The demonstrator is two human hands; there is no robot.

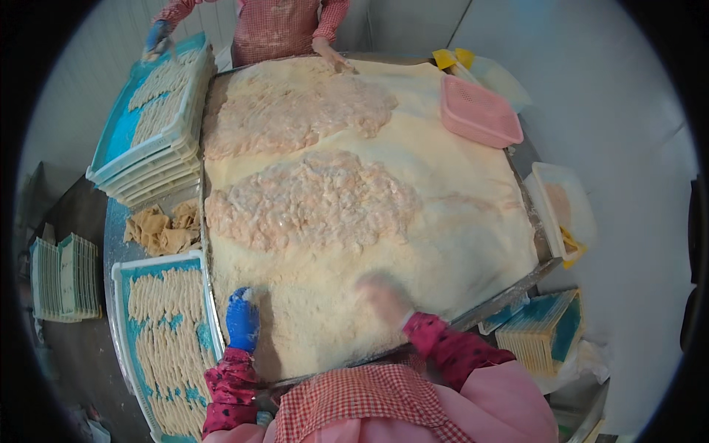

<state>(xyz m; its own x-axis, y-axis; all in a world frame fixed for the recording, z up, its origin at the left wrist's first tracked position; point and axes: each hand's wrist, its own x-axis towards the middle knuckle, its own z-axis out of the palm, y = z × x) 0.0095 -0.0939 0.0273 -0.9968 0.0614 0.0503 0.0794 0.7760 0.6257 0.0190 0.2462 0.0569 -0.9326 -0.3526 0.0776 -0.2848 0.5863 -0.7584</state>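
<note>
Checked cloth in red and white, an apron bib, lay closest below the lens, with dark red patterned sleeves running out from it. One sleeve ended in the left hand point(242, 319), sheathed in a smooth blue glove and pressed down into the breadcrumbs point(443, 214), its fingers drawn together and half buried at the tips. Its partner, the right hand point(384, 299), was dusted pale with crumb and blurred, so whether its fingers were spread or closed could not be told; it rested on the same powdery bed.

That dry, sandy, cream-coloured layer covered the whole metal table point(533, 272). Two lumpy, glistening pink heaps of raw meat strips point(314, 201) sat on it, well apart from both hands. Just beside the gloved hand stood a blue-and-white plastic tray point(120, 277) lined with coated, finger-shaped pieces. Across the table a second person's hand point(330, 56) touched the crumb, and a pink perforated basket point(478, 112) lay upturned nearby.
</note>
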